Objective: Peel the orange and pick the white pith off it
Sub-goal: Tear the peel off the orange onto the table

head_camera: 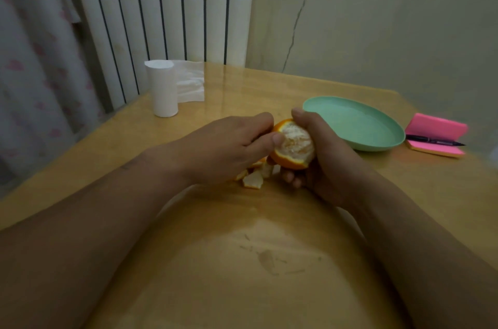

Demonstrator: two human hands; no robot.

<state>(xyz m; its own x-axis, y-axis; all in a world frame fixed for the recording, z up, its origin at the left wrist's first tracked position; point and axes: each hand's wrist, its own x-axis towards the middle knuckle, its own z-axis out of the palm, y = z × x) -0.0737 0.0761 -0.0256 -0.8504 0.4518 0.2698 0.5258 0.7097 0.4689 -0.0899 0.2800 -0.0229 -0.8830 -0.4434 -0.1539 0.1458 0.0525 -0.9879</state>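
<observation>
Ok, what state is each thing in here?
orange: partly peeled, pith showing
right hand: grips the orange
left hand: grips the orange at the peel edge
peel pieces: loose on the table
tissue roll: standing, end unrolled
notepad: open, pen lying across it
plate: right way up

The right hand (320, 156) cups a half-peeled orange (293, 146) above the wooden table (242, 261) — the left hand (229, 148) pinches its rind edge. Peel scraps (253, 179) lie beneath; a green plate (355, 123) sits just beyond.
</observation>
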